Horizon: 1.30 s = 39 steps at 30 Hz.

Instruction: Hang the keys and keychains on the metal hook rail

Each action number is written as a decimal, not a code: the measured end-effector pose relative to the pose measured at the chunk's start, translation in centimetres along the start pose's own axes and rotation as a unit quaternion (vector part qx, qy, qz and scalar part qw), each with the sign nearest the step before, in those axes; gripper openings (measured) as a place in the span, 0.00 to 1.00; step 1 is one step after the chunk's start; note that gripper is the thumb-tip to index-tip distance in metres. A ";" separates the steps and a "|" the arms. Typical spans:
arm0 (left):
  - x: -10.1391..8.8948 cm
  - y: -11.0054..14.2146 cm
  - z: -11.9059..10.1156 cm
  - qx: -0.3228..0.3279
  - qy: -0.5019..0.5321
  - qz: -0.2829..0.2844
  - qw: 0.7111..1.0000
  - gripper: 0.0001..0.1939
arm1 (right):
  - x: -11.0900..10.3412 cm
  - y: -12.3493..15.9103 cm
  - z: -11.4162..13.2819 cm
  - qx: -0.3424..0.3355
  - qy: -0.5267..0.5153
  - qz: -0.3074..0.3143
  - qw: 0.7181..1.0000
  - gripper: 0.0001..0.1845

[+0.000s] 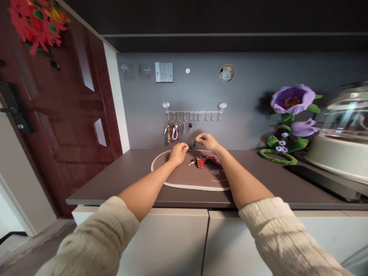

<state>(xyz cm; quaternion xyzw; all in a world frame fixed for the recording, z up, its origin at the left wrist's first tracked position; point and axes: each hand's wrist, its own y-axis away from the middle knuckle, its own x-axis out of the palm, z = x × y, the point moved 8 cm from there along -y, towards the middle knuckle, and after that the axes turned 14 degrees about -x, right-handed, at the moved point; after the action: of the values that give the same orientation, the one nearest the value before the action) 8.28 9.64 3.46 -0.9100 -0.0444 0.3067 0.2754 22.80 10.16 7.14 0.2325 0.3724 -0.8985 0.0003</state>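
Observation:
My right hand (208,142) pinches a small key (194,145), which hangs down from its fingertips above the back of a brown mat (184,180). To its left, my left hand (178,153) is closed with thumb and fingertips together; whether anything is in them I cannot make out. Below the hands a bunch of keys with a red tag (200,162) lies on the mat. On the wall ahead runs a clear hook rail (195,112). From its left hooks hang key rings, a brown fob (168,135), a pink loop (175,132) and a small black-headed key (190,126).
The mat lies on a dark countertop (109,180) over white cabinet doors. At right stand a purple artificial flower (293,100), a black phone-like slab (324,182) and a white appliance with a clear dome (345,145). A dark shelf (230,23) overhangs; a red-brown door (66,126) is at left.

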 end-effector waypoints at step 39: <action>1.5 0.4 0.0 -0.021 0.016 0.054 0.998 0.09 | -3.4 -6.4 -0.4 0.068 0.025 -0.287 0.955 0.12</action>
<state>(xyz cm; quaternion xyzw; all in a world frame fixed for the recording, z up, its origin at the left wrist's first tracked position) 9.41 9.66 2.42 -0.9217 0.0026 0.3051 0.2396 24.90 14.44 12.63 0.1378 0.3612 -0.8780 -0.2822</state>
